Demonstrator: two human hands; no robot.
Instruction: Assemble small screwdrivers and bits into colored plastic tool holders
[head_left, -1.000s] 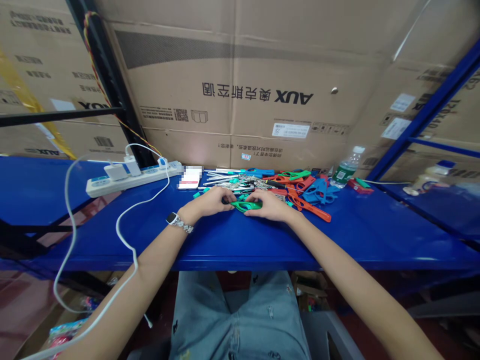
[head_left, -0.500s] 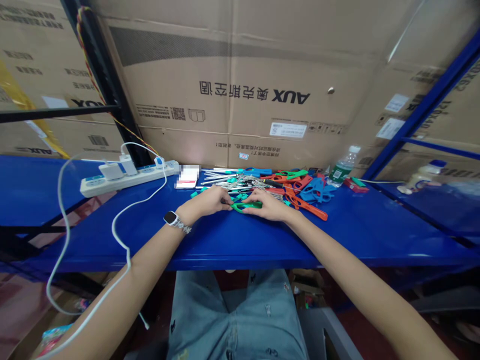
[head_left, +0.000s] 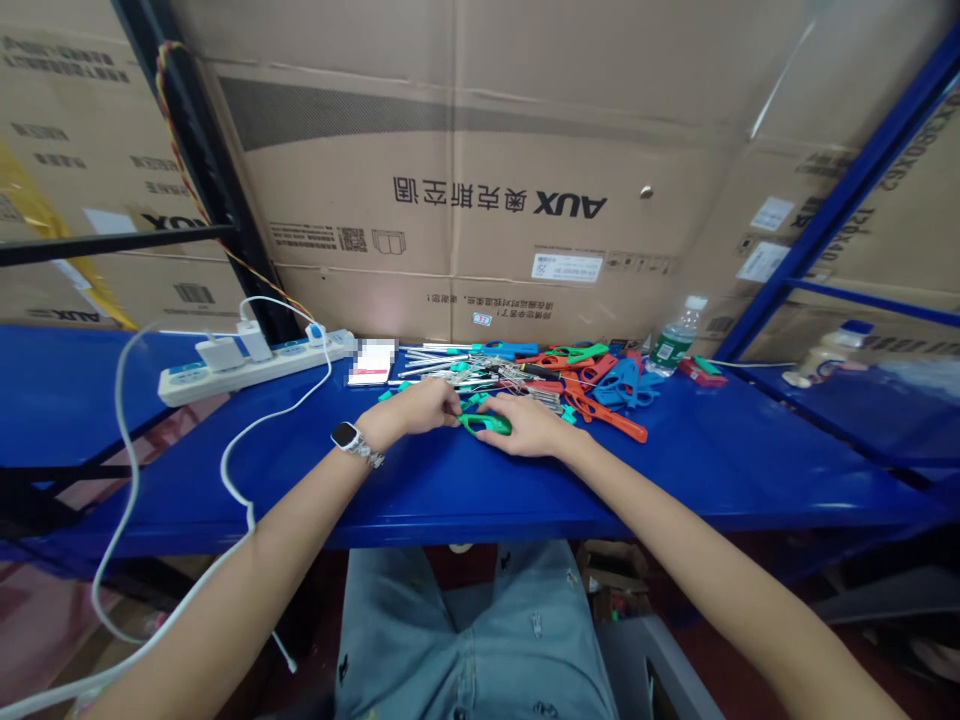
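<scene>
A green plastic lighter handle point(head_left: 484, 424) with an oval opening lies low over the blue table between my two hands. My left hand point(head_left: 427, 407) is closed, its fingertips pinched at the handle's left end; any small part in that pinch is hidden. My right hand point(head_left: 525, 425) grips the handle's right side, thumb on the near edge and fingers over the far edge. Just beyond my hands lies a pile of thin metal rods point(head_left: 439, 358), small metal parts and teal plastic pieces. Orange handles point(head_left: 611, 418) and blue handles point(head_left: 628, 385) are heaped to the right.
A white power strip point(head_left: 255, 368) with plugs stands at the left, its white cable point(head_left: 240, 425) trailing over the table. A white card box point(head_left: 371, 365) is beside it. Farther right are a water bottle point(head_left: 675, 340) and a red object point(head_left: 701, 374). A large cardboard box point(head_left: 480, 130) walls the back.
The green handle has tilted, showing more of its opening, and my right hand has shifted slightly left and nearer. My left hand stays at the handle's left end. The whole view has shifted slightly.
</scene>
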